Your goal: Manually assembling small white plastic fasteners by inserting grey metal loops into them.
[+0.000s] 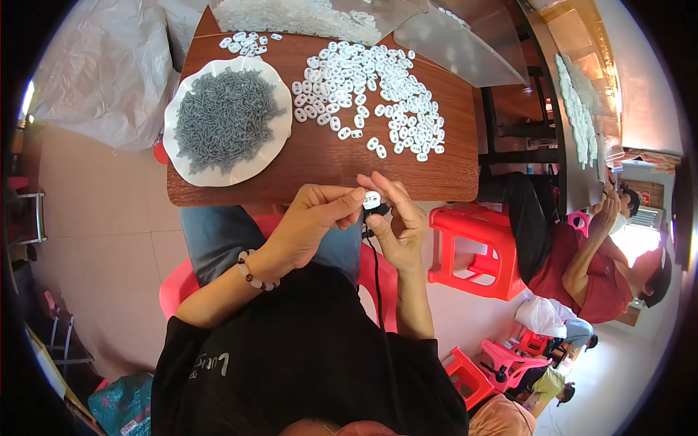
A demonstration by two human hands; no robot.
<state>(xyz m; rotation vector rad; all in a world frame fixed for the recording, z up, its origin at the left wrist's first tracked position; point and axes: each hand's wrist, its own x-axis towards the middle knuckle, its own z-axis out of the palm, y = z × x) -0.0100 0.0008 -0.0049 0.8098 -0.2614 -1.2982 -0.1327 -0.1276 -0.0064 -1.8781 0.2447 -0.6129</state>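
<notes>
Just past the near table edge, a small white oval plastic piece with two holes [372, 200] is at the fingertips of my left hand [320, 214]. Its thumb and forefinger are pinched together at the piece's left side. My right hand [402, 225] is close on the other side, fingers stretched upward and thumb apart, the fingers near or touching the piece. Something dark shows below the piece, too small to make out. Many similar white pieces [396, 87] are spread over the brown table [320, 171]. A scalloped white plate [282, 120] holds a heap of small grey plastic parts [229, 120].
A smaller cluster of white pieces [247, 43] lies beyond the plate. Translucent bags [305, 20] and a clear panel [465, 51] line the far edge. A black cord [378, 291] hangs before my shirt. A red stool [476, 254] and a seated person [589, 269] are at right.
</notes>
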